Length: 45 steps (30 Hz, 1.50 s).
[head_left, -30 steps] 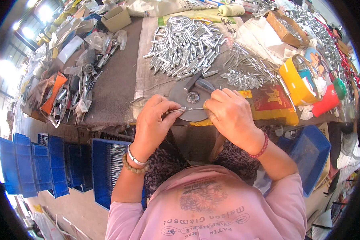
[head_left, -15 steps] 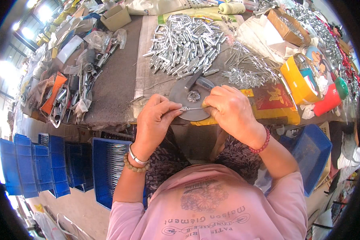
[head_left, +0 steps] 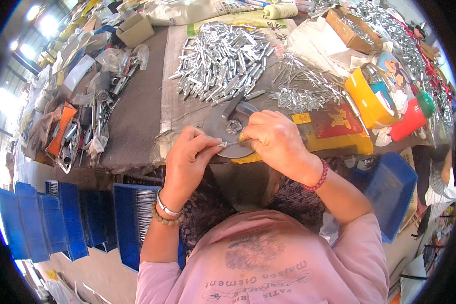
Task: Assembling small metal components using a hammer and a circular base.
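A small silver metal piece (head_left: 224, 144) is pinched between the thumb and fingers of my left hand (head_left: 184, 159). A thin metal rod (head_left: 233, 143) runs from it toward my right hand (head_left: 280, 143), whose closed fingertips grip its other end. Both hands are just over the near edge of a round grey metal plate (head_left: 213, 123). On that plate sit a small flower-shaped metal ring (head_left: 233, 126) and a dark flat bar (head_left: 232, 106). Beyond it lies a large heap of silver metal cylinders (head_left: 223, 61).
Thin rods (head_left: 309, 73) and small silver pieces (head_left: 299, 99) lie to the right, near a yellow container (head_left: 365, 96) and a red bottle (head_left: 406, 124). Tools (head_left: 104, 109) crowd the table's left. Blue bins (head_left: 121, 218) stand below the left edge, another blue bin (head_left: 392, 195) below the right.
The whole view has shifted, so the table things appear a little further left. My fingertips have come closer together, and less of the thin rod shows between them.
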{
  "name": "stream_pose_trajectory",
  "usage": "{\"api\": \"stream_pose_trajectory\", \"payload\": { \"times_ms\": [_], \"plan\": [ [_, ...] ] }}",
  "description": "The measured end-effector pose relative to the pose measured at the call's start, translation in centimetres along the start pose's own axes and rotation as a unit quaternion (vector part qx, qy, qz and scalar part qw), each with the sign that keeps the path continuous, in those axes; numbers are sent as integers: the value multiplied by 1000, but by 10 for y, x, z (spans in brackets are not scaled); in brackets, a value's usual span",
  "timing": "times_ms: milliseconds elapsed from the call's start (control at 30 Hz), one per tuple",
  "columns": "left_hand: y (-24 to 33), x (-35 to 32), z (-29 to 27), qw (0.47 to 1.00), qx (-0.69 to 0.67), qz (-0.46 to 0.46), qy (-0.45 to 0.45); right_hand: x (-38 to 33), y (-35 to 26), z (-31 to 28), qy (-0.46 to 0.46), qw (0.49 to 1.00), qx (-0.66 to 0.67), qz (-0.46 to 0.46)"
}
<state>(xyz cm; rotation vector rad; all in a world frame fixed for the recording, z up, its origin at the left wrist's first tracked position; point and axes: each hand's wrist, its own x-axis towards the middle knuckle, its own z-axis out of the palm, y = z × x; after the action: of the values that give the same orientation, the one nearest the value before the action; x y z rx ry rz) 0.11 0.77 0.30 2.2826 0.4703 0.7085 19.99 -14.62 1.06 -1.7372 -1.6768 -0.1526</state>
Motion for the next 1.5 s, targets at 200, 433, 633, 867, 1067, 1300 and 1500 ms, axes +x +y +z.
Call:
{"api": "stream_pose_trajectory", "payload": {
  "times_ms": [200,433,633,867,1067,1300,1500],
  "plan": [
    [2,-2,-2,999,24,16,19,7,42,-33,69,992,-62,82],
    [4,-1,1,999,27,37,20,9,72,-35,34,976,-179,118],
    [4,-2,1,999,9,40,26,19,80,-19,18,975,-216,46],
    [2,-4,0,999,27,24,16,19,51,-44,-9,972,93,216],
    [-3,-2,2,999,41,30,17,18,2,-29,-24,913,315,257],
    [-7,-3,2,997,43,61,36,10,-16,12,60,966,245,63],
    [-5,-4,2,997,51,50,36,4,-23,34,120,987,95,50]
  ]
}}
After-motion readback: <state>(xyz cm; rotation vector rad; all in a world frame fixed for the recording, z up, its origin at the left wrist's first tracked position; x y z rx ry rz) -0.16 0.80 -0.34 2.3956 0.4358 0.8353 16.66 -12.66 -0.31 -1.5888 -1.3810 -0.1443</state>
